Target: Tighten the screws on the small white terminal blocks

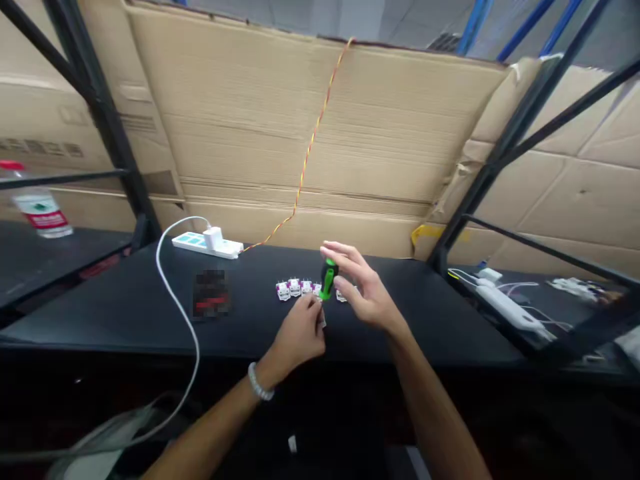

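A screwdriver with a green and black handle (328,279) stands nearly upright between my hands, its tip hidden near my left fingers. My left hand (301,329) is closed with its fingers pinched on a small white part (323,321), mostly hidden by the hand. My right hand (364,283) is at the handle, thumb and fingers spread around it; the fingertips seem to be beside the handle, and whether they grip it is unclear. Several small white and purple parts with pins (295,287) lie in a row on the black table (250,333) behind my left hand.
At the back left is a white power strip (200,245) with a plug and a white cable (187,320) hanging over the front edge. A blurred dark object (211,295) lies left of the parts. Black metal posts (495,167) and cardboard walls (280,107) frame the table.
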`<move>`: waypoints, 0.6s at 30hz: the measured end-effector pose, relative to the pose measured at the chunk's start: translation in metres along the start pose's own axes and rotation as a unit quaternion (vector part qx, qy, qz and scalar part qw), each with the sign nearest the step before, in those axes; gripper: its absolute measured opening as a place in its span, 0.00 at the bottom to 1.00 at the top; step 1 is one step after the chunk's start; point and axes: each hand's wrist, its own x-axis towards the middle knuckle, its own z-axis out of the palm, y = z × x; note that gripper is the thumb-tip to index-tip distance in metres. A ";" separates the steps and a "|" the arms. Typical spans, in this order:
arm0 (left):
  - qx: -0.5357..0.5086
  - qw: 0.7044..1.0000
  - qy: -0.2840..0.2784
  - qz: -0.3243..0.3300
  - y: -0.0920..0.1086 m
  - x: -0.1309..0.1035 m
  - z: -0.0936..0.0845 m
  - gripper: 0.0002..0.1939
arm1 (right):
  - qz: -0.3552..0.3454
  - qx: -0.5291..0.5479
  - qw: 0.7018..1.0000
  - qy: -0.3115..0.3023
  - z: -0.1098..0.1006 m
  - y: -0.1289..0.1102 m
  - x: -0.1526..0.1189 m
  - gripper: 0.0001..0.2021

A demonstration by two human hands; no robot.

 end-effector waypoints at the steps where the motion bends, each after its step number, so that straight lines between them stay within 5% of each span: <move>1: 0.000 1.000 -0.001 0.000 0.000 0.000 0.000 0.11 | 0.000 0.014 1.000 -0.004 -0.001 0.000 0.000 0.21; 6: 0.006 1.000 0.004 0.002 0.001 0.001 0.000 0.11 | 0.016 -0.078 0.995 0.064 -0.002 0.001 0.001 0.18; 12: 0.006 1.000 0.001 -0.001 0.002 0.001 0.000 0.10 | 0.016 0.051 0.999 0.004 0.001 0.008 -0.002 0.20; 16: 0.002 1.000 -0.013 -0.004 0.002 0.001 -0.001 0.11 | 0.027 -0.059 0.994 0.086 0.002 0.009 -0.001 0.16; 18: 0.001 1.000 -0.016 -0.005 0.002 0.001 -0.002 0.11 | 0.024 -0.069 0.995 0.066 0.001 0.007 0.000 0.18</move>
